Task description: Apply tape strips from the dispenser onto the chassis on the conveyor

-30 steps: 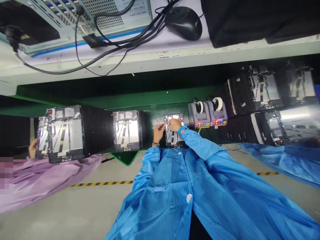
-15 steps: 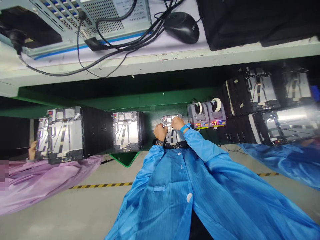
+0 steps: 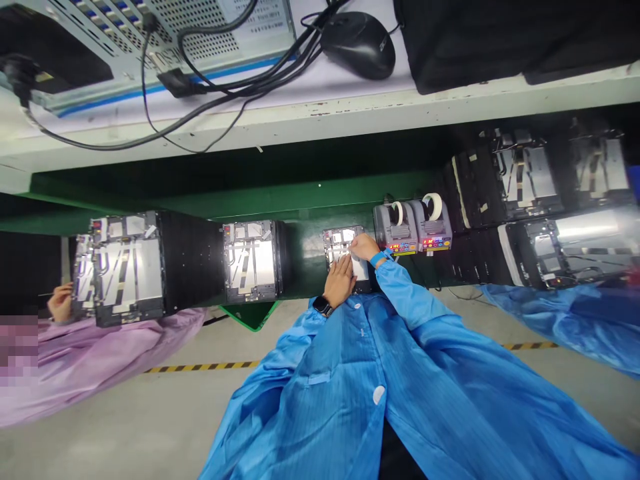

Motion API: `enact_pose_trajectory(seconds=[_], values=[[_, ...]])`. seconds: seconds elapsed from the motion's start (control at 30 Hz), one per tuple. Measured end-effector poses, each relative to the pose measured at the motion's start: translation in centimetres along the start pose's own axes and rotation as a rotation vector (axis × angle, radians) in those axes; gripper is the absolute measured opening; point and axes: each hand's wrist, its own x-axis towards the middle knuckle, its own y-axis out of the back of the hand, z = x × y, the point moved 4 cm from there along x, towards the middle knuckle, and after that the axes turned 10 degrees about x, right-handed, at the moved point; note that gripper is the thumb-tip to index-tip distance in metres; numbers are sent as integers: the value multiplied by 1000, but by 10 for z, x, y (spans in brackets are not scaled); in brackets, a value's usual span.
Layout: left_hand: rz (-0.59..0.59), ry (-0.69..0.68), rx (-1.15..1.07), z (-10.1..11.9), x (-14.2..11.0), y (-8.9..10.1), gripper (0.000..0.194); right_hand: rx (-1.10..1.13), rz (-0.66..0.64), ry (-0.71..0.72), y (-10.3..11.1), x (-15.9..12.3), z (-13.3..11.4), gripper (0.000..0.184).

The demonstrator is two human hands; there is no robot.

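Note:
In front of me on the green bench lies a flat electronic device unit [image 3: 345, 236], with silver plates and dark ribbon strips on its face. My left hand [image 3: 341, 280], a watch on its wrist, rests flat over the lower left of the unit, fingers stretched out. My right hand [image 3: 365, 247], with a blue band at the wrist, is at the unit's right side. Its fingers are pinched together close to the left fingertips; whatever sits between them is too small to make out.
Two grey tape dispensers [image 3: 397, 233] stand right of the unit. Stacks of similar units [image 3: 250, 263] are on the left, more [image 3: 530, 175] on the right. Above is a white shelf [image 3: 300, 115] with a mouse [image 3: 358, 45] and cables. A co-worker's hand [image 3: 61, 301] shows far left.
My left hand has gone from closed fingers at the unit's left edge to lying flat across it. My right hand has shifted slightly right. The co-worker's hand at left has moved a little left.

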Motion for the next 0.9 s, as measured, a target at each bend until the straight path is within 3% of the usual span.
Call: enact_pose_trajectory(seconds=[0.63, 0.9], values=[[37, 13, 109, -1, 2, -3, 56, -87, -7, -34, -4, 3, 2, 17], [20, 10, 203, 0, 2, -7, 57, -215, 7, -16, -4, -4, -12, 20]])
